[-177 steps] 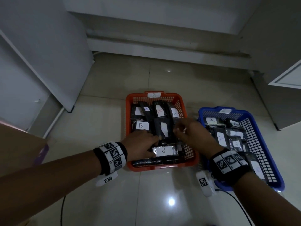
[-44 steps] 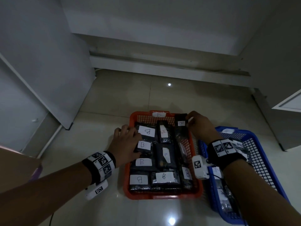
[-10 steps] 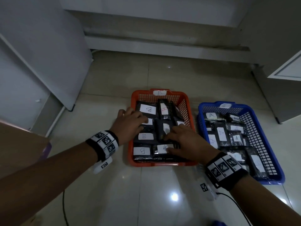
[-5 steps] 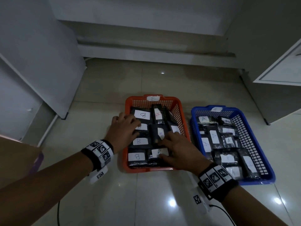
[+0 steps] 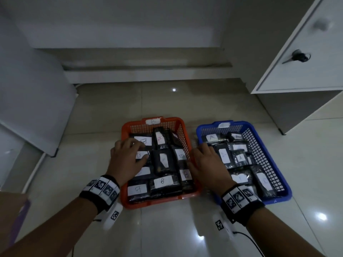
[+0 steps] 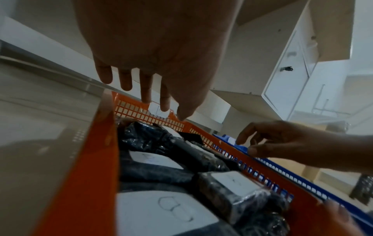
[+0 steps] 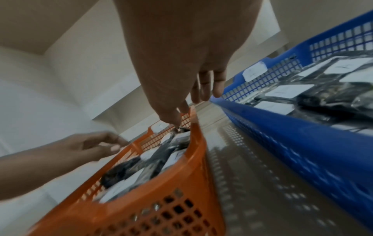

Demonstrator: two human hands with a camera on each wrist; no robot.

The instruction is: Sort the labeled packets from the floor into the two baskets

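Observation:
The orange basket (image 5: 159, 201) stands mid-floor, packed with black packets labelled B (image 5: 162, 182). To its right the blue basket (image 5: 278, 198) holds black packets labelled A (image 5: 239, 158). My left hand (image 5: 128, 156) lies open over the packets in the orange basket's left half. In the left wrist view its fingers (image 6: 147, 89) are straight above the orange basket (image 6: 101, 159). My right hand (image 5: 207, 164) is open over the gap between the baskets, fingertips at the blue basket's left rim. Its fingers (image 7: 203, 91) hold nothing, between the orange basket (image 7: 193, 159) and the blue basket (image 7: 292, 135).
A white cabinet (image 5: 300, 56) with a key in its door overhangs at the right. A white panel (image 5: 27, 108) leans at the left, a cardboard box (image 5: 11, 210) sits lower left. A low step (image 5: 148, 71) runs along the back wall. A cable (image 5: 246, 236) trails on the glossy tiles.
My right hand has left the orange basket's front packets and moved right to the gap beside the blue basket. The left hand stays over the orange basket's left packets.

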